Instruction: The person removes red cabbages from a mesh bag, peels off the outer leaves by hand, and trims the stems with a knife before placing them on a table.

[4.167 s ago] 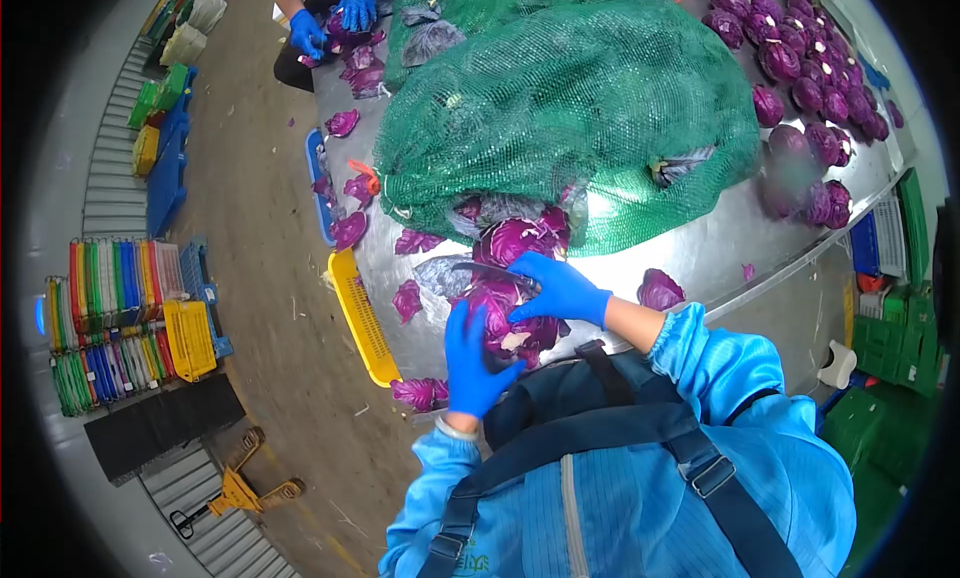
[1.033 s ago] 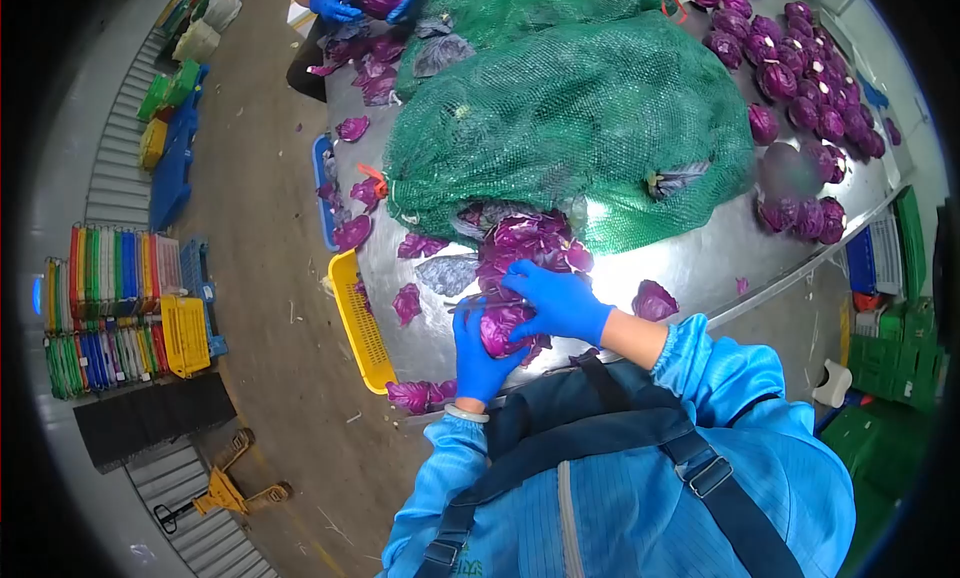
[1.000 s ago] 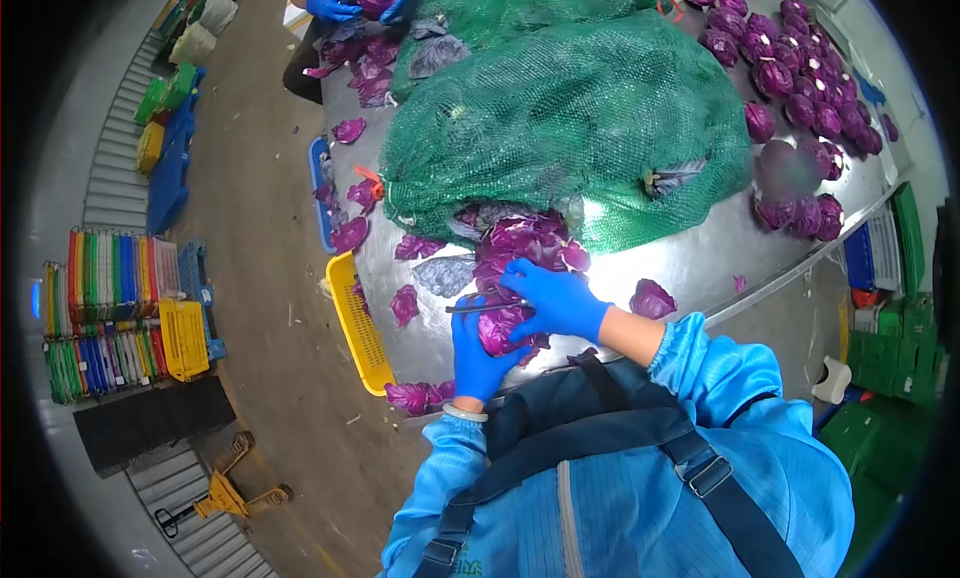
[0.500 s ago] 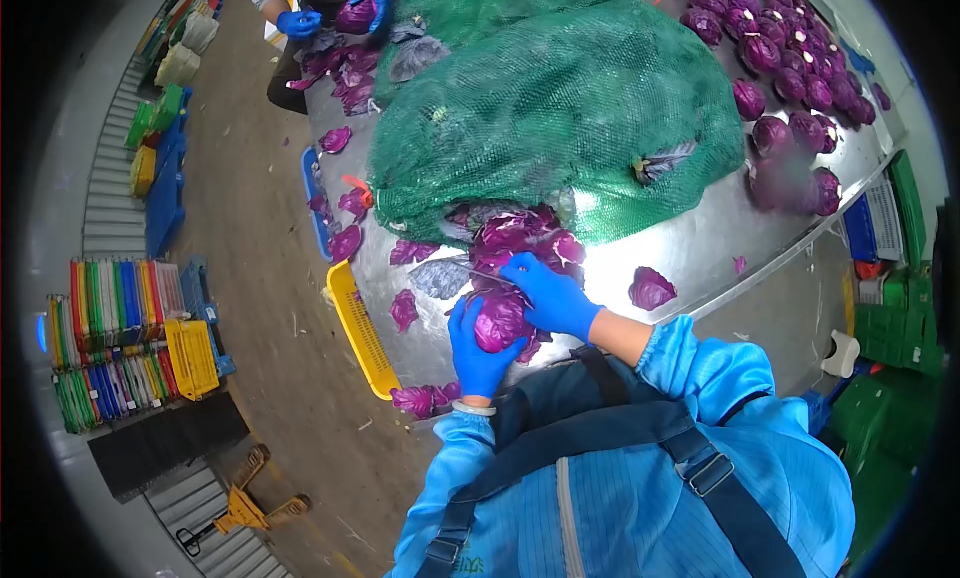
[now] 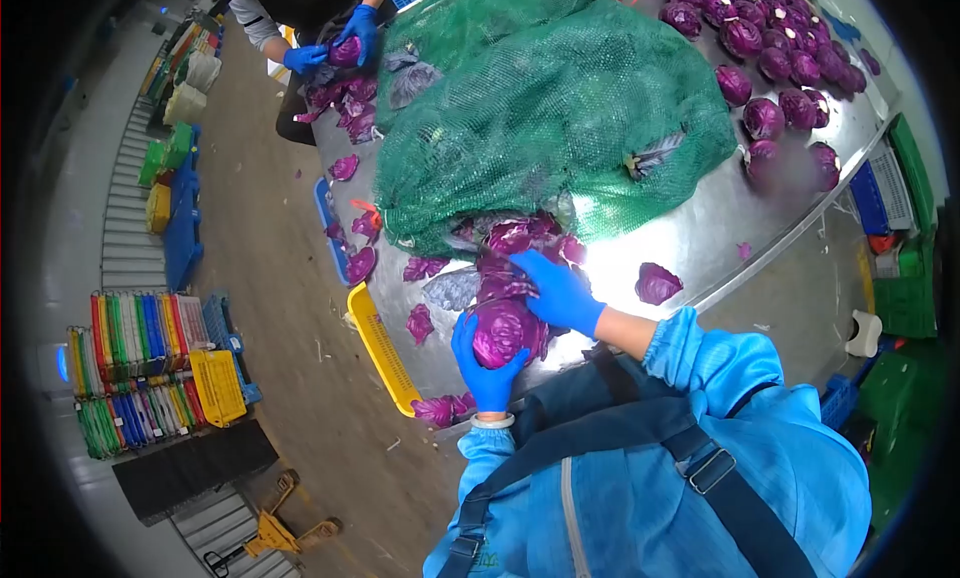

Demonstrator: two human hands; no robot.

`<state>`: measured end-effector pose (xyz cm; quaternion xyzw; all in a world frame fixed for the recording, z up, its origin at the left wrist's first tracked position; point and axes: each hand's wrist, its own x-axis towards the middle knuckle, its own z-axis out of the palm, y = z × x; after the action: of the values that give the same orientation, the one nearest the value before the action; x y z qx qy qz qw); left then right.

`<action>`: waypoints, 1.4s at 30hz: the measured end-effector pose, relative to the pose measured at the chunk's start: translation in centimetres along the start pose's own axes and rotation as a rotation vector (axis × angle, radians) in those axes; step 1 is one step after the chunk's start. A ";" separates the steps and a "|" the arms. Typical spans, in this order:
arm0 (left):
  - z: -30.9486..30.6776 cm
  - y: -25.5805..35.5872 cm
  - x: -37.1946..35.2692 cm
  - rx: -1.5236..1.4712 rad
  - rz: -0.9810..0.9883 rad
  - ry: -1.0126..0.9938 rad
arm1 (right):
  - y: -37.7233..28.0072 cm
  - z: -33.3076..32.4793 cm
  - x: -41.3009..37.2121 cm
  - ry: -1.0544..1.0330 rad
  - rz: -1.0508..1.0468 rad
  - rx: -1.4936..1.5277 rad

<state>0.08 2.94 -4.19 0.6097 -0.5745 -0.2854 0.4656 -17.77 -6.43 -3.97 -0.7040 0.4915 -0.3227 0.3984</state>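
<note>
My left hand [image 5: 486, 374], in a blue glove, is wrapped round the lower left side of a purple cabbage [image 5: 502, 330] near the table's front edge. My right hand [image 5: 560, 294], also gloved, is at the cabbage's upper right with its fingers curled; what they grip, if anything, is too blurred to make out. Loose purple leaves [image 5: 525, 235] lie just beyond, at the mouth of a green mesh sack [image 5: 550, 118]. A grey-purple leaf [image 5: 452, 289] rests left of the cabbage.
Many trimmed cabbages [image 5: 741, 38] cover the table's [image 5: 735, 228] back right. Across the table, a co-worker's gloved hands [image 5: 357, 33] hold another cabbage. A yellow basket [image 5: 383, 350] and a blue basket [image 5: 330, 230] stand along the left edge. A single leaf [image 5: 658, 283] lies right of my hands.
The whole view has shifted slightly. My left hand still holds the cabbage, whose smooth round side now shows more. My right hand has moved a little away from my left hand.
</note>
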 end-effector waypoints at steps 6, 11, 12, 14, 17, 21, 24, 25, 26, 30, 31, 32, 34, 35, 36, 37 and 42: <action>-4.9 1.1 1.7 -0.226 0.070 0.028 | 2.4 -5.5 2.6 0.142 0.274 0.045; -6.6 4.6 2.7 -0.679 -0.094 0.043 | -2.7 -5.3 2.2 0.098 -0.233 0.042; -6.3 4.9 3.0 -0.792 -0.143 0.048 | -6.9 -6.6 2.0 -0.112 -0.066 0.293; -5.6 5.4 3.8 -0.763 -0.106 0.053 | -9.5 -5.3 1.3 -0.145 -0.272 0.307; -4.2 4.1 3.4 -0.963 -0.298 0.175 | -10.6 -4.0 0.0 -0.130 -0.215 0.134; -4.3 5.2 4.9 -1.418 -0.597 0.250 | -9.2 -5.9 -0.6 -0.537 -0.152 0.380; -4.6 3.9 4.0 -0.430 -0.275 0.026 | -7.5 -6.7 0.3 -0.393 -0.134 0.393; -5.2 1.8 3.5 -0.176 -0.190 -0.072 | -6.6 -6.8 1.1 -0.158 -0.193 0.203; -5.6 2.0 3.8 0.054 -0.091 -0.145 | -6.8 -7.0 1.9 0.080 -0.248 0.005; -5.4 2.0 3.4 -0.107 -0.259 -0.301 | -9.7 -4.8 2.7 -0.221 -0.160 0.363; -5.1 1.6 3.8 -0.263 -0.296 -0.302 | -10.0 -5.0 2.8 -0.233 -0.142 0.380; -4.6 1.2 4.1 -0.421 -0.331 -0.297 | -10.3 -5.7 2.8 -0.290 -0.062 0.401; -4.1 0.6 4.2 -0.214 -0.186 -0.343 | -11.4 -7.2 3.0 -0.372 0.066 0.405; -4.0 0.3 4.0 0.154 -0.004 -0.390 | -11.6 -7.5 3.0 -0.394 0.112 0.389; -3.8 -0.9 3.3 0.136 -0.051 -0.412 | -11.4 -7.2 2.8 -0.376 0.128 0.337; -3.7 -2.2 2.6 0.119 -0.100 -0.434 | -11.1 -7.1 2.6 -0.357 0.144 0.283; -3.1 1.5 2.5 -1.194 -0.586 -0.265 | -3.9 -8.9 3.6 0.173 0.254 -0.001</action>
<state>2.61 1.38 -1.13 0.3384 -0.1814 -0.7406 0.5515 -22.46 -11.23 3.91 -0.6060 0.6093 -0.3289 0.3916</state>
